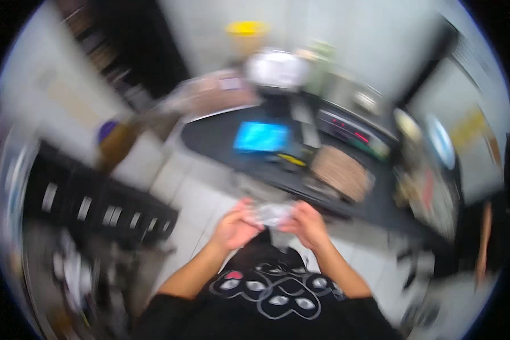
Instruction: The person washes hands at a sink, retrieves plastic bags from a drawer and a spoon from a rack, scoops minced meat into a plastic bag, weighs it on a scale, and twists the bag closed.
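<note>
Between my two hands, in front of my body, is a small, clear, crinkled plastic bag (273,215), blurred by motion. My left hand (238,224) is closed on its left end, and my right hand (304,224) grips the right end. What the bag contains, if anything, cannot be made out. Beyond the hands, on the black table (209,139), lie a bright blue flat packet (260,137) and a yellow-and-black tool (290,160) that is too smeared to name.
A brown woven-looking block (341,173) sits near the table's front edge. Behind it stands a scale-like device (351,133) with red digits. Brown packages (221,95) in plastic lie at the table's left end. Black drawers (96,198) with white labels stand at left.
</note>
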`<state>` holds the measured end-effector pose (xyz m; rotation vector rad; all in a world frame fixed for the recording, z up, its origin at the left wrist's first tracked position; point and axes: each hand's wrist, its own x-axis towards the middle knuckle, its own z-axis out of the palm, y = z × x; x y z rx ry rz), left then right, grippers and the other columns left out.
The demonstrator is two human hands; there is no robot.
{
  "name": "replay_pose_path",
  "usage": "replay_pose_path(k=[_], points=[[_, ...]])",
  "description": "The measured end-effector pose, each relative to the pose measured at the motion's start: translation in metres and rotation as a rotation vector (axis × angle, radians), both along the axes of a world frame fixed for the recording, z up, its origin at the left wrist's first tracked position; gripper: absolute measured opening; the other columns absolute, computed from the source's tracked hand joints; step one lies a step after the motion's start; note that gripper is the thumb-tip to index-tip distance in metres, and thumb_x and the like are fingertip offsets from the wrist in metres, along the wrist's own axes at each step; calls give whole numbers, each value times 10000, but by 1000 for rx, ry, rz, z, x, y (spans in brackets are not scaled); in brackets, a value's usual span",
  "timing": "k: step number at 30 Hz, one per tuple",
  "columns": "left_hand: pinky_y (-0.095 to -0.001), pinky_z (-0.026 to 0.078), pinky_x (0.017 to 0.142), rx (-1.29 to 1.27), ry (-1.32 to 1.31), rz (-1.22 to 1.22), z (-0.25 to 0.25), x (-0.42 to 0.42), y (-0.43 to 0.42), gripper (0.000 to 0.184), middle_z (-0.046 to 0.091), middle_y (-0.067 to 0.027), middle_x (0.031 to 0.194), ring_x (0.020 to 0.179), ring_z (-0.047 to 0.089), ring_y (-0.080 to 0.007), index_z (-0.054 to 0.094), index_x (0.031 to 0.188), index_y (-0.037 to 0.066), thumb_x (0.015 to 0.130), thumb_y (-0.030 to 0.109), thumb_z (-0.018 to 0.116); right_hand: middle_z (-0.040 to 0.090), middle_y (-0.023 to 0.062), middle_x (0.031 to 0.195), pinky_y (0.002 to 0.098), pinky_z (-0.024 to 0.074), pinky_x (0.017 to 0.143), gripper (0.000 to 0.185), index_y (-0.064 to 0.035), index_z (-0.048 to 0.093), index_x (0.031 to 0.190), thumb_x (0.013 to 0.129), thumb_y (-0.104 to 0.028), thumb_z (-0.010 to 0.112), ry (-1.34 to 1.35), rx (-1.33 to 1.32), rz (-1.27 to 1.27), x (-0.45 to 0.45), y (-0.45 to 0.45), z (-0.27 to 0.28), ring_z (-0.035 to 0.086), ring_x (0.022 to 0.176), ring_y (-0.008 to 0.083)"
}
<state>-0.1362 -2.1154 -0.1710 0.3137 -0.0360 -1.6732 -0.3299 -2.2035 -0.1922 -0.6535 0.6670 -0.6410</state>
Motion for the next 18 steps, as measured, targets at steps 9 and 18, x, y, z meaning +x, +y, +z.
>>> replay_pose_path(k=[9,18], points=[[-225,279,374,645,-405,414,-40,17,160,70,449,-4,605,445,334,-89,540,817,98,783,141,582,550,41,801,366,516,649,109,-120,480,937,841,-88,521,-100,43,553,94,88,-17,571,706,185],[-230,308,402,755,-768,787,-39,74,325,273,537,-7,673,502,429,-91,512,1009,116,740,75,535,589,59,755,233,417,526,210,31,642,924,744,-76,661,405,-1135,931,216,234,-33,515,605,91]])
